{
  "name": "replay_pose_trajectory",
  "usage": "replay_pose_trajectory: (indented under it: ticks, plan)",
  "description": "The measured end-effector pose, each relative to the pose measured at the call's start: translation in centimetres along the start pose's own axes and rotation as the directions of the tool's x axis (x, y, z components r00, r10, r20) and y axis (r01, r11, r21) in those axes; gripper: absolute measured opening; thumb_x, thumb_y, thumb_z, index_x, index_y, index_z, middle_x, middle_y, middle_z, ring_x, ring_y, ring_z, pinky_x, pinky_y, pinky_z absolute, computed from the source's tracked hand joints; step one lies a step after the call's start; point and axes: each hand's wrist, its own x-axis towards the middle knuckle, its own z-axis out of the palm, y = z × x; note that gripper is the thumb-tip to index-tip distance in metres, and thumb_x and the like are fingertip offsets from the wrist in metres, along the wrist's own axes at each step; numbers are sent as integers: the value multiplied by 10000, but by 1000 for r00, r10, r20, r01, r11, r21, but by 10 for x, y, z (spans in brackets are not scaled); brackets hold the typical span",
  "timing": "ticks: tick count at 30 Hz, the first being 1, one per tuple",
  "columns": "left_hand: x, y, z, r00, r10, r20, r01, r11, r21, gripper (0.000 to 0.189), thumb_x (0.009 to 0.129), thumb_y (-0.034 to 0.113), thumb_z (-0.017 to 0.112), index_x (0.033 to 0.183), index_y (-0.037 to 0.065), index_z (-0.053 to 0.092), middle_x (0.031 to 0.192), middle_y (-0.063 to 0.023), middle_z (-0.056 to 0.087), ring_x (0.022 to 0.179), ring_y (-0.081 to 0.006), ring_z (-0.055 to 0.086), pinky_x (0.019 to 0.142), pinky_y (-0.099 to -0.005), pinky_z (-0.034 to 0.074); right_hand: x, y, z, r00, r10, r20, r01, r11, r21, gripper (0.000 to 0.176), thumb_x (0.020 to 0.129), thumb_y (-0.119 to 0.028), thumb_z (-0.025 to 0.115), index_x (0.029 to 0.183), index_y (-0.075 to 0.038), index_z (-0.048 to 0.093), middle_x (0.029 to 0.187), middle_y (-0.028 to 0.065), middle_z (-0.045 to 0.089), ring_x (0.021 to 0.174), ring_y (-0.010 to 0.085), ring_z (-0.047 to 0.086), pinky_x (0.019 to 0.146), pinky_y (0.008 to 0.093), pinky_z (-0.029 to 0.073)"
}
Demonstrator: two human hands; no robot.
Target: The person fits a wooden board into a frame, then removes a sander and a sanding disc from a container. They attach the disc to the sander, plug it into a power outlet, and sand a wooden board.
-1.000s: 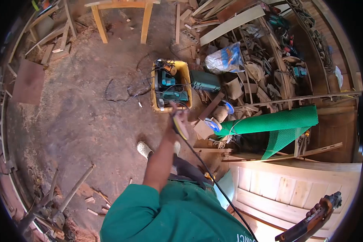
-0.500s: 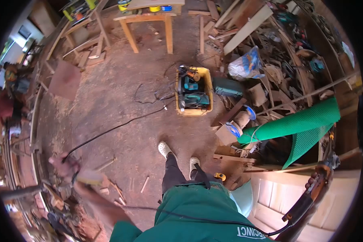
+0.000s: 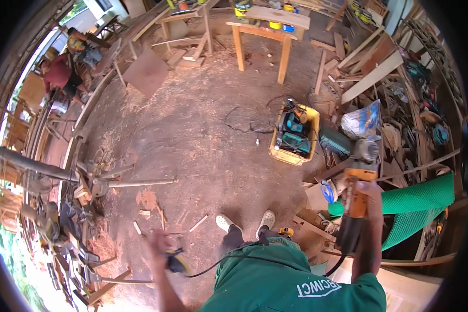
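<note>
In my right hand [image 3: 369, 195] is an orange and black angle grinder [image 3: 356, 203], its grey metal head pointing away from me and its black rear end towards my body. A black power cord [image 3: 265, 261] leaves the grinder's rear and crosses the front of my green shirt towards the left. My left hand [image 3: 161, 243] is low at the left, smeared by motion, with a loop of the cord at its fingers. Close to that wrist is a blurred black and yellow thing I cannot make out.
A yellow crate [image 3: 291, 156] of power tools stands ahead, beside a dark green case [image 3: 335, 141]. Rolled green mesh [image 3: 421, 195] and scrap wood lie right. A wooden table [image 3: 260, 31] is at the back. Two people [image 3: 60, 75] are at far left. Offcuts lie near my feet.
My right hand has brought the grinder up and inward from the lower right. My left hand has moved right and down, and the cord stretched across the floor has come with it. The view has shifted left.
</note>
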Motion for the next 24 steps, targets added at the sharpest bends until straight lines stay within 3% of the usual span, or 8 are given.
replay_pose_trajectory:
  ticks: [1, 6, 9, 11, 14, 20, 22, 24]
  plan:
    - [-7, -36, 19, 971, 237, -45, -198, 890, 411, 358, 982, 321, 480, 809, 40, 619, 594, -8, 527, 533, -95, 494, 489, -270, 406, 9, 10, 14, 995, 56, 83, -56, 998, 3, 495, 720, -279, 724, 1068, 24, 547, 817, 94, 621, 590, 193, 628, 502, 327, 549]
    - [-45, -116, 65, 916, -324, -238, 353, 931, 91, 471, 955, 399, 528, 878, -57, 621, 578, -75, 595, 449, -128, 524, 449, -251, 414, 31, 62, 101, 866, 330, 376, -373, 927, 45, 548, 684, -264, 733, 1100, 31, 531, 802, 122, 619, 595, 228, 634, 516, 358, 555]
    - [-57, -164, 52, 896, -352, -271, 340, 936, -93, 446, 956, 371, 537, 1036, -67, 569, 631, -81, 612, 493, -135, 546, 469, -258, 428, 31, 78, 155, 693, 533, 486, -510, 838, -193, 471, 708, -200, 730, 1076, 26, 541, 802, 117, 623, 599, 222, 633, 537, 355, 541]
    - [-65, -210, 31, 818, -508, -268, 302, 777, -552, 487, 958, 342, 542, 1229, -52, 454, 753, -98, 625, 602, -148, 580, 533, -261, 454, 35, 101, 178, 598, 591, 541, -476, 805, -354, 432, 720, -167, 731, 1062, 20, 545, 801, 109, 619, 600, 215, 631, 547, 351, 533]
    - [-80, -191, 10, 863, -338, -374, 244, 929, -277, 552, 959, 339, 547, 1339, -14, 359, 863, -112, 611, 711, -154, 592, 600, -260, 468, 24, 115, 220, 462, 687, 561, -430, 727, -536, 368, 745, -98, 729, 1049, -14, 539, 778, 64, 599, 618, 163, 611, 554, 303, 511]
    - [-81, -100, -47, 904, -421, 72, 427, 884, -193, 735, 987, 259, 498, 1484, 30, 8, 878, -117, 614, 792, -186, 611, 713, -314, 501, 7, 157, 273, 167, 807, 566, -370, 583, -723, 427, 745, -156, 748, 1068, -23, 502, 810, 52, 591, 630, 147, 607, 566, 290, 505]
    - [-89, -101, -67, 867, -127, 482, 326, 875, -357, 862, 975, 251, 520, 1456, 7, -152, 978, -128, 614, 837, -196, 616, 758, -305, 499, 1, 168, 282, 177, 805, 566, -375, 587, -718, 455, 740, -183, 757, 1080, -26, 499, 835, 54, 592, 640, 144, 604, 579, 287, 504]
    - [-100, -108, -66, 770, -358, 529, 513, 840, -177, 956, 960, 234, 546, 1409, -11, -262, 1098, -127, 583, 923, -182, 593, 840, -314, 473, 0, 174, 288, 107, 799, 592, -400, 580, -710, 463, 742, -183, 757, 1089, -28, 493, 857, 55, 594, 655, 140, 604, 593, 285, 506]
